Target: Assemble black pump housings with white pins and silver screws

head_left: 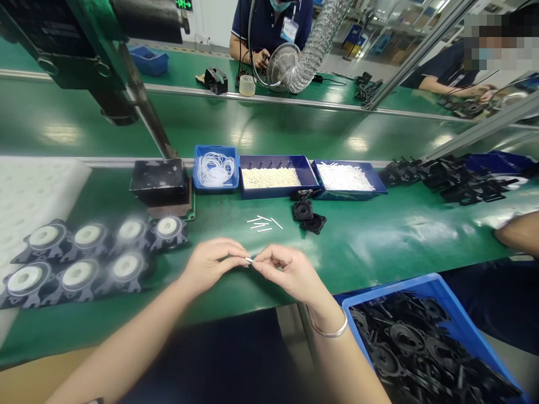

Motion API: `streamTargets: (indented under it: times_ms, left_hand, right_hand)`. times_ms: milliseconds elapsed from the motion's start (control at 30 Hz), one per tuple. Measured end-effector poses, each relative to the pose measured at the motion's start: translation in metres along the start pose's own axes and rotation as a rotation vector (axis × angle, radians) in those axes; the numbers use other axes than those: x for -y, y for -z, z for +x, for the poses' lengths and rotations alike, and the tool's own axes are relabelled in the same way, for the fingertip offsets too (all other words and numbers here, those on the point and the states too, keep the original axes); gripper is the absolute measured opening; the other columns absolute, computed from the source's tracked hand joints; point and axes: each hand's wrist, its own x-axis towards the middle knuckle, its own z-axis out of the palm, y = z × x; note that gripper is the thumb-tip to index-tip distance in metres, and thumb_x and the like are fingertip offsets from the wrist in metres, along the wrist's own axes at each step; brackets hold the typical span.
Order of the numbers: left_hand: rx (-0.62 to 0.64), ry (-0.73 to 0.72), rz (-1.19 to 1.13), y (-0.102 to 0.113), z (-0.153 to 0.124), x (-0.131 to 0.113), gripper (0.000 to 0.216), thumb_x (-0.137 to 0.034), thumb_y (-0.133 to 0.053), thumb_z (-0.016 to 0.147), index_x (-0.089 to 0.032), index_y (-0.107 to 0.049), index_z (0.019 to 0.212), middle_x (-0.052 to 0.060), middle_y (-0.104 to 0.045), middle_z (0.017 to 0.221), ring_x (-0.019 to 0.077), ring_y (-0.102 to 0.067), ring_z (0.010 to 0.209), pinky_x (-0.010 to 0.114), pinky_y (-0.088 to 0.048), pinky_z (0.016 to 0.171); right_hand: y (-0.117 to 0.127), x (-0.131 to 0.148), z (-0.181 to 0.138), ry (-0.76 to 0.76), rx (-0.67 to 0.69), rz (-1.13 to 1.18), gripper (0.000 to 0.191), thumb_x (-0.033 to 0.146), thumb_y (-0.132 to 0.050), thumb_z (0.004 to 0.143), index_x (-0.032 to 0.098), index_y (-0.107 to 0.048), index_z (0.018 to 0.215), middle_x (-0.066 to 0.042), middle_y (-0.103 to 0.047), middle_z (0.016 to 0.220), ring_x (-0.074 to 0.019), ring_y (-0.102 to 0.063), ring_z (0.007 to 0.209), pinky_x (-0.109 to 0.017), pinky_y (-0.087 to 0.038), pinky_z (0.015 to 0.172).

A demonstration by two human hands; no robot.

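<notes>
Desk (219,221), green and glossy, runs left to right, with a dark machine (71,50) rising at far left and its black block (160,182) standing beyond the left hand (214,261). At near right, a blue crate (452,297) heaped with black parts sits close to the right forearm. White foam (37,185) lies at far left, with two rows of round black-and-white parts (84,238) crowding the left forearm's side. Beyond the hands stand three blue bins: one with clear tubing (217,168) at left, one with cream-coloured bits (272,178) in the middle, one with white sticks (345,177) at right. A co-worker (272,28) sits across the far side, behind a flexible duct (322,42). Two black square parts (314,223) rest before the bins, right of a few loose white sticks (259,225), which lie between bins and hands. Left hand and right hand (290,269) meet, each grip pinched on a small white piece (249,260) held between their fingertips near the desk's near edge.
</notes>
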Motion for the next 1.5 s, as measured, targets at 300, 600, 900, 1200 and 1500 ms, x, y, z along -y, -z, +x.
streamTargets:
  times_ms: [300,600,900,1200,1500]
  left_hand:
    - [0.046,-0.104,0.076,-0.004,0.000,0.003,0.016,-0.029,-0.062,0.093,-0.023,-0.077,0.091,0.004,-0.077,0.084,0.0155,-0.072,0.078,0.023,-0.056,0.071]
    - [-0.074,0.143,-0.213,-0.001,0.001,-0.006,0.010,-0.028,-0.076,0.082,-0.019,-0.074,0.084,0.005,-0.073,0.084,0.0166,-0.069,0.079,0.026,-0.054,0.076]
    - [-0.035,0.091,-0.186,0.002,-0.003,-0.004,0.013,-0.033,-0.070,0.088,-0.020,-0.075,0.086,0.005,-0.073,0.085,0.0174,-0.067,0.083,0.030,-0.052,0.080]
    - [-0.048,0.047,-0.185,0.001,-0.004,-0.004,0.006,-0.025,-0.069,0.088,-0.020,-0.073,0.088,0.004,-0.072,0.088,0.0158,-0.067,0.085,0.027,-0.051,0.083]
    - [-0.050,-0.026,-0.163,0.002,-0.005,-0.006,0.008,-0.021,-0.067,0.089,-0.021,-0.075,0.088,0.004,-0.073,0.089,0.0150,-0.068,0.085,0.025,-0.051,0.081]
  right_hand:
    - [0.001,-0.010,-0.002,-0.051,-0.001,0.046,0.019,0.036,-0.066,0.089,0.018,-0.067,0.080,0.005,-0.054,0.058,-0.0067,-0.045,0.048,-0.019,-0.034,0.045]
    - [-0.028,-0.020,0.001,-0.048,-0.082,0.407,0.019,0.036,-0.070,0.088,0.018,-0.065,0.086,0.006,-0.057,0.052,-0.0081,-0.051,0.038,-0.021,-0.041,0.042]
    - [-0.035,-0.030,-0.001,-0.028,-0.063,0.422,0.015,0.035,-0.065,0.091,0.020,-0.064,0.090,0.003,-0.064,0.065,-0.0108,-0.059,0.048,-0.025,-0.048,0.053]
    - [-0.041,-0.033,-0.001,0.004,-0.106,0.436,0.010,0.030,-0.064,0.093,0.020,-0.064,0.092,0.004,-0.062,0.061,-0.0101,-0.057,0.048,-0.024,-0.045,0.053]
    - [-0.042,-0.036,-0.003,0.032,-0.122,0.432,0.007,0.028,-0.065,0.092,0.021,-0.064,0.092,0.004,-0.063,0.063,-0.0105,-0.058,0.049,-0.024,-0.046,0.053]
